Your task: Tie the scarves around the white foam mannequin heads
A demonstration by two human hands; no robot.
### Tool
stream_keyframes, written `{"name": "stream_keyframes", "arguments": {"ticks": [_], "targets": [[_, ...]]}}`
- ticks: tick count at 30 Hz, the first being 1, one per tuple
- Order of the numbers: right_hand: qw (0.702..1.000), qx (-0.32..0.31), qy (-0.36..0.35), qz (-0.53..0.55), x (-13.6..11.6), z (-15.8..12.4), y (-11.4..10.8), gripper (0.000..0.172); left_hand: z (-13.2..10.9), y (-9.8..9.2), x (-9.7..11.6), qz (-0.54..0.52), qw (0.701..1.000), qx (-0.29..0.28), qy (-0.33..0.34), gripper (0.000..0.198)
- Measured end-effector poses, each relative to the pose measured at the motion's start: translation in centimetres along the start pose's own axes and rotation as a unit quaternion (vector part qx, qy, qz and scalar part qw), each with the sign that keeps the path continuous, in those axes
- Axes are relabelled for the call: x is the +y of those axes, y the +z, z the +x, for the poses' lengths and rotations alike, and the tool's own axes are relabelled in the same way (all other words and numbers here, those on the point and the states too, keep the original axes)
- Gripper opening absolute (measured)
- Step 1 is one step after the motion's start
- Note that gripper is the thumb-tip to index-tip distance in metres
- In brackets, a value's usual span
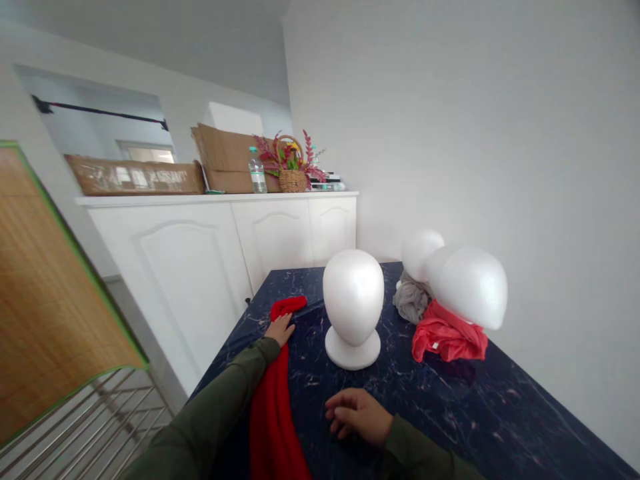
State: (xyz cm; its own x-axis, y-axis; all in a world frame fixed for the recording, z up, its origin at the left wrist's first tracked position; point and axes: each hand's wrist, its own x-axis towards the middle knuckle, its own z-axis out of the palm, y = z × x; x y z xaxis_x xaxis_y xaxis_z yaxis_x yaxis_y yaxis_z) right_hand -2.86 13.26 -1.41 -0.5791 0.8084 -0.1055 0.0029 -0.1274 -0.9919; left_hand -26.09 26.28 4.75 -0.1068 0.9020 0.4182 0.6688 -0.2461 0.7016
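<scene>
A long red scarf (277, 427) runs along the left side of the dark marbled table, its far end folded over to the right. My left hand (281, 329) rests on top of it near that fold, fingers stretched out over the fabric. To the right of the scarf stands a white foam mannequin head (353, 300), upright on its round base and bare. My right hand (361, 415) hovers or rests in front of that base, loosely curled with the fingers apart and nothing in them; whether it touches the table I cannot tell.
At the right, two more white foam heads (469, 283) lie tilted beside a grey cloth (413, 300) and a coral-red cloth (447, 333). A white cabinet (185, 267) behind carries cardboard boxes, a water bottle (257, 172) and a flower basket (293, 180). A metal rack (110, 420) stands left.
</scene>
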Motion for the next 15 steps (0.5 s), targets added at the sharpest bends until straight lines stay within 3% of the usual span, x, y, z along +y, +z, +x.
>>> {"name": "stream_keyframes", "arguments": {"ticks": [3,6,8,11,15], "targets": [[0.974,0.209,-0.061,-0.061,-0.5,0.0,-2.5,0.023,0.5,2.1,-1.0,0.011,0.998,-0.054,0.008,0.036],[0.890,0.411,-0.134,-0.144,-0.5,0.5,-4.7,0.020,1.6,4.1,-1.4,0.023,0.994,-0.103,0.028,0.044],[0.840,0.485,-0.160,-0.181,-0.2,1.0,-5.9,0.022,2.2,5.1,-1.3,0.030,0.992,-0.117,0.044,0.051],[0.813,0.492,-0.189,-0.249,0.5,2.1,-7.6,0.044,1.7,6.2,-0.5,0.011,0.985,-0.140,0.098,0.063],[0.847,0.381,-0.178,-0.324,1.0,3.7,-8.8,0.061,-1.4,7.8,1.5,-0.065,0.961,-0.212,0.167,0.074]]}}
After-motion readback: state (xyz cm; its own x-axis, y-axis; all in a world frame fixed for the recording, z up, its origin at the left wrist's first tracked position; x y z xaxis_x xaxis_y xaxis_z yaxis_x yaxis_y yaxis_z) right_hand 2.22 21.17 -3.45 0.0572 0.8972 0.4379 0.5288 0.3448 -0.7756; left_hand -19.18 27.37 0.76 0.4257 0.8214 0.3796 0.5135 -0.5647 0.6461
